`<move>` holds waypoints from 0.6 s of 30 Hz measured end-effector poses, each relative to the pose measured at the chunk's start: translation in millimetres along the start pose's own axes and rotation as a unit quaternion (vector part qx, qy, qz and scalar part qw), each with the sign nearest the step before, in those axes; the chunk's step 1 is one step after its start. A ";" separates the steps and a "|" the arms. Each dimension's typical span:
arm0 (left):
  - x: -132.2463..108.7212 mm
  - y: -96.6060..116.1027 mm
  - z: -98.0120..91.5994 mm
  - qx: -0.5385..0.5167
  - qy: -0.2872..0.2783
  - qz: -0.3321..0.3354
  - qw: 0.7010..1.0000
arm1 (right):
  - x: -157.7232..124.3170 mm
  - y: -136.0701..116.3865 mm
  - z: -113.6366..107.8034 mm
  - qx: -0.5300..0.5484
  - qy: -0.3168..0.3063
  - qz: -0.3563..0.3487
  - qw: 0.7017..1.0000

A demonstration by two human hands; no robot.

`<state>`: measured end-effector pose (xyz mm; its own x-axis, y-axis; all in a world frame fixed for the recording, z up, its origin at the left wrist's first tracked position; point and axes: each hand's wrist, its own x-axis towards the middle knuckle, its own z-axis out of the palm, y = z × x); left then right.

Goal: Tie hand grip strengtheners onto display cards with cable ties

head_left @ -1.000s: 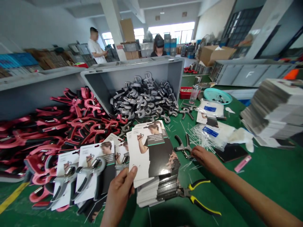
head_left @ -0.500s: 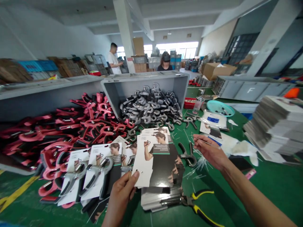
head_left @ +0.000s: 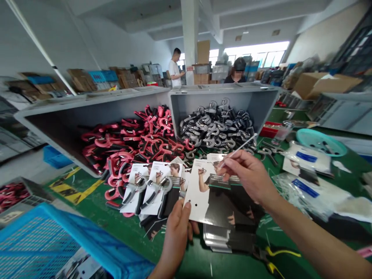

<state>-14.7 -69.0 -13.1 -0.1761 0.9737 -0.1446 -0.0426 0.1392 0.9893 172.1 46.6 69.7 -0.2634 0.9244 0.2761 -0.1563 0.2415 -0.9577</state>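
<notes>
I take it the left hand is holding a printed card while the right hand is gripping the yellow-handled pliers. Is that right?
Not quite: the right hand holds a thin white strip. The yellow-handled pliers lie below, apart from it, as the head view shows. The left hand does hold a printed card.

Held card: smooth, glossy printed cardstock. Grey bins: matt plastic. Blue crate: shiny plastic. Clear bag: crinkled glossy film. Tabletop: smooth.
</notes>
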 end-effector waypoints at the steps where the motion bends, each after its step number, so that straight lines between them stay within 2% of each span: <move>1: -1.3 -2.1 3.5 0.004 0.006 0.000 1.000 | 2.9 4.5 10.0 -0.002 -0.026 0.013 1.000; 4: -1.0 -5.2 16.4 -0.023 -0.021 0.008 0.999 | 8.6 16.9 27.3 -0.006 -0.053 0.039 0.998; 7: 2.1 -5.5 21.5 -0.068 -0.037 0.006 0.997 | 11.1 20.6 29.0 -0.037 -0.031 0.011 0.999; 10: 0.3 -6.0 12.0 -0.090 0.029 -0.002 0.995 | 10.6 22.2 23.3 -0.081 -0.012 -0.012 0.997; 13: -5.6 -9.0 -1.2 -0.110 0.076 -0.032 0.991 | 8.9 31.8 19.0 -0.077 -0.033 0.014 0.996; 18: -0.3 -30.1 -10.3 -0.171 0.031 -0.065 0.983 | 5.3 50.6 17.9 -0.084 -0.081 0.062 0.991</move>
<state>-23.5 -75.3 -43.1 -0.2059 0.9374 -0.2810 -0.3953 0.1830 0.9001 145.8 58.5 24.1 -0.4221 0.8937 0.1523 0.0442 0.1881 -0.9812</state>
